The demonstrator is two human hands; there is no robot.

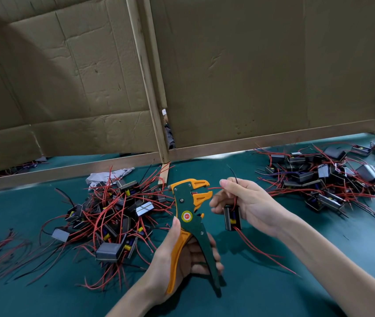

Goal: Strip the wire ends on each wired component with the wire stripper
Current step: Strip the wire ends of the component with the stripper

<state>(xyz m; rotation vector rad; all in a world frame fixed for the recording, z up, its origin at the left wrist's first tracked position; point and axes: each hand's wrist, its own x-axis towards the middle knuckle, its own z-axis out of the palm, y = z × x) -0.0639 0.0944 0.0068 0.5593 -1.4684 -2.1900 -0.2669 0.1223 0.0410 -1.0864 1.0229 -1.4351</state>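
The left hand (182, 255) wraps around the two handles of the wire stripper (188, 216), thumb lying up along the green body, fingers curled over the green handle. The tool stands nearly upright above the table, its orange jaws parted and facing right.

The right hand (248, 202) pinches a red wire (214, 188) between thumb and forefinger. The wire's tip sits at the mouth of the jaws; whether it is clamped cannot be told. Below that hand hangs the component (232, 217) the wire belongs to — a small dark block held against the lower fingers, with more red leads trailing down to the right and a thin black lead sticking up past the knuckles.

To the left of the tool, on the green table (273, 282), lies a left pile (111, 216) of similar blocks tangled in red wire, with a grey cloth (111, 175) behind it. A right pile (323, 177) lies well apart, at the far right. Cardboard panels (250, 76) on wooden frames stand at the table's back edge.
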